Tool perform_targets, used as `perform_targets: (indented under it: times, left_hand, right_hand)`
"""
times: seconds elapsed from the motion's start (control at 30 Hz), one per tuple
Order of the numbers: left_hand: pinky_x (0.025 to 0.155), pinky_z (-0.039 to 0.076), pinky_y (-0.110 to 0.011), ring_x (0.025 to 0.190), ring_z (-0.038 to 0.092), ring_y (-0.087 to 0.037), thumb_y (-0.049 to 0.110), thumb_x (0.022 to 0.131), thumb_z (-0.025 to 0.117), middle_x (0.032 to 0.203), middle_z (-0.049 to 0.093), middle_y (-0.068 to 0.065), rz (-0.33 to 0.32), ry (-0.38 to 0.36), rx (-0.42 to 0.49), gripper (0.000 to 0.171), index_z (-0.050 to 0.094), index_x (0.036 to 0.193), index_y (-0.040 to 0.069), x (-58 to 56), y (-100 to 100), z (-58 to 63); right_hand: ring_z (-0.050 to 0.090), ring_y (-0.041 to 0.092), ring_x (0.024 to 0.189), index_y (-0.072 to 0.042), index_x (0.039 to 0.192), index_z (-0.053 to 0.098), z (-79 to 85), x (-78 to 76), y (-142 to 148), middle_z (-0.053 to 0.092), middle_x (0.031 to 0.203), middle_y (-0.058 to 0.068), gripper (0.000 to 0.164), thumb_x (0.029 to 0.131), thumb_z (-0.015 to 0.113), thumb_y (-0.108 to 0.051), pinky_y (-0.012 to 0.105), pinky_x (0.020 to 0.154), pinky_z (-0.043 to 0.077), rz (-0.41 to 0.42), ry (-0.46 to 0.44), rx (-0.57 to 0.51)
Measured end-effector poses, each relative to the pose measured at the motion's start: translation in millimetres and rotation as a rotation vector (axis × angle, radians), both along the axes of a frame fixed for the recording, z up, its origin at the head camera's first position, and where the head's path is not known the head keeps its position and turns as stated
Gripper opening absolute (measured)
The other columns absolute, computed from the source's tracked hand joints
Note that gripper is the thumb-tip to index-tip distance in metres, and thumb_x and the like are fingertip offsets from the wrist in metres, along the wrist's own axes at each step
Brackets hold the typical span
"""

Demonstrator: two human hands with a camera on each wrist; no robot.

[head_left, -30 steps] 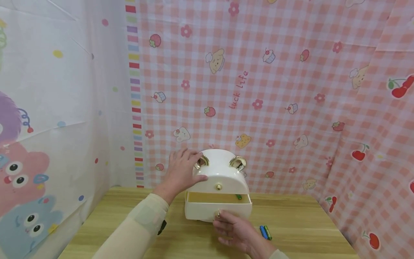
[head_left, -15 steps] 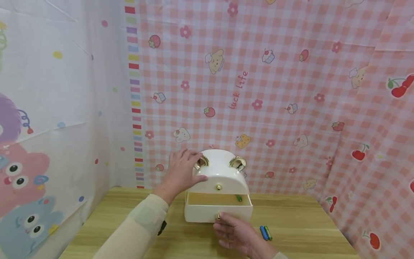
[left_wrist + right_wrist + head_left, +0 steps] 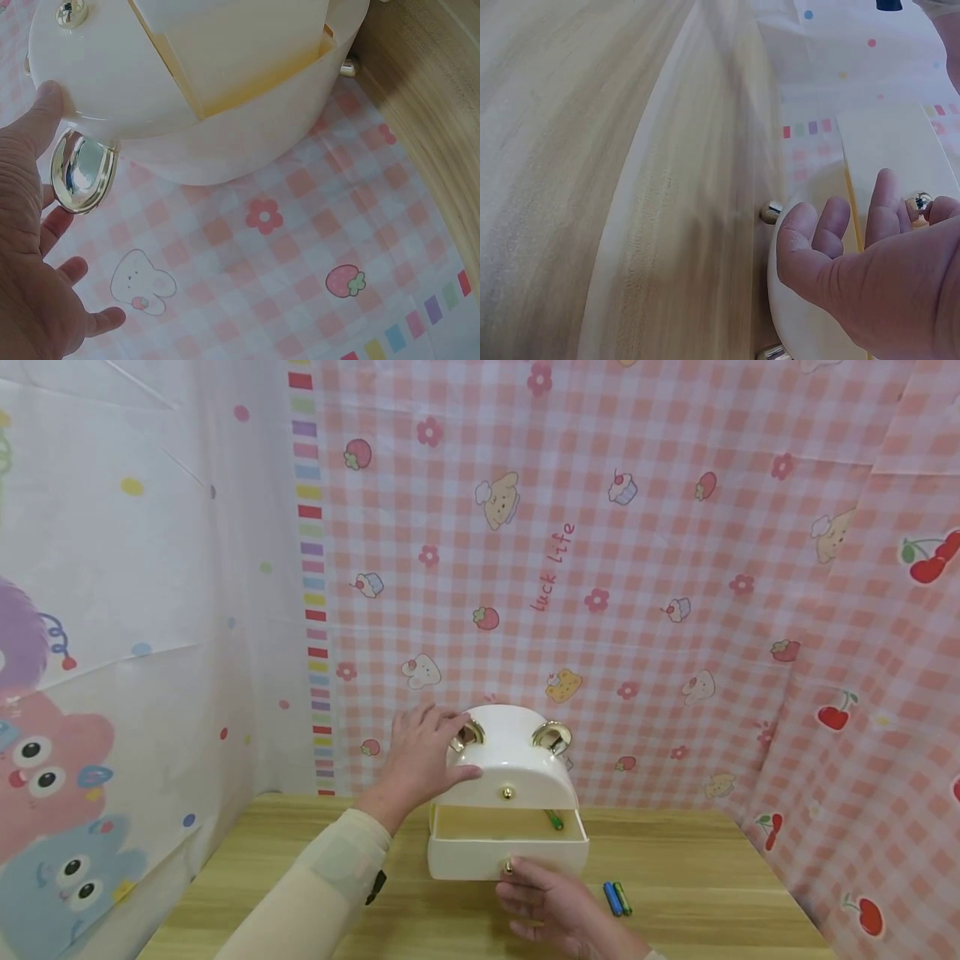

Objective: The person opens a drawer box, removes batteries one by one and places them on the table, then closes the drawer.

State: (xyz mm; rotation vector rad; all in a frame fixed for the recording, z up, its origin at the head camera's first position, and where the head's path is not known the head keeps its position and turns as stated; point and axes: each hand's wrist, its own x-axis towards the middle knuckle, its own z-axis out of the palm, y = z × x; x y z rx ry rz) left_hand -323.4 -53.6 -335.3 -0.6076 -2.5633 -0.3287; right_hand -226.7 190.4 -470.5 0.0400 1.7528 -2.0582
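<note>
A white drawer box [image 3: 517, 767] with gold ring ears stands on the table, its lower drawer [image 3: 465, 860] pulled out. Around the left gold ear [image 3: 84, 171], my left hand [image 3: 422, 753] holds the box, thumb on the white front and other fingers spread beyond the ear. Low at the front, my right hand [image 3: 557, 906] pinches the lower drawer's gold knob [image 3: 919, 201] between thumb and index finger, the remaining fingers loosely bent. Inside the drawer, toward the right, lies a green battery-like cylinder [image 3: 554, 820]. The upper drawer, with its own gold knob [image 3: 507, 793], is closed.
Two small battery-like cylinders, one blue [image 3: 612, 899] and one green [image 3: 622, 898], lie side by side on the wooden table [image 3: 697, 868], right of my right hand. A pink checked cloth [image 3: 660, 543] hangs just behind the box.
The lower drawer has slid farther out toward me, with my right hand drawing back on its knob. More of the green cylinder shows inside. My left hand has stayed in place.
</note>
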Motion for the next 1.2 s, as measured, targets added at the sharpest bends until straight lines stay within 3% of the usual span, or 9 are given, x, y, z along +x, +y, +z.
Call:
perform_targets:
  times: [0.3,0.77,1.2]
  left_hand:
    - [0.127,0.027,-0.070,0.155,0.039,-0.036,0.065,0.085,0.082,0.154,0.057,-0.005,0.008,0.001,-0.013,0.086,0.058,0.154,0.021,-3.4,0.7,-0.9]
    - [0.125,0.028,-0.070,0.154,0.040,-0.035,0.065,0.087,0.081,0.154,0.057,-0.006,0.003,0.010,-0.021,0.084,0.057,0.154,0.020,-3.9,0.6,0.3]
    - [0.126,0.026,-0.072,0.155,0.038,-0.037,0.064,0.087,0.081,0.155,0.056,-0.007,-0.003,-0.002,-0.016,0.085,0.057,0.155,0.020,-2.9,0.5,-0.5]
  right_hand:
    - [0.074,0.016,0.107,-0.021,0.111,0.074,2.6,7.3,2.5,0.082,0.103,-0.006,0.035,0.100,0.071,-0.054,0.042,0.095,0.059,-0.003,-0.035,-0.022]
    - [0.072,0.016,0.104,-0.016,0.109,0.077,1.1,12.7,0.7,0.082,0.101,-0.007,0.034,0.103,0.068,-0.049,0.038,0.088,0.058,0.012,-0.020,-0.003]
    - [0.073,0.013,0.101,-0.020,0.107,0.076,-0.9,21.3,2.1,0.082,0.100,-0.007,0.031,0.101,0.071,-0.050,0.038,0.090,0.059,-0.004,-0.073,-0.031]
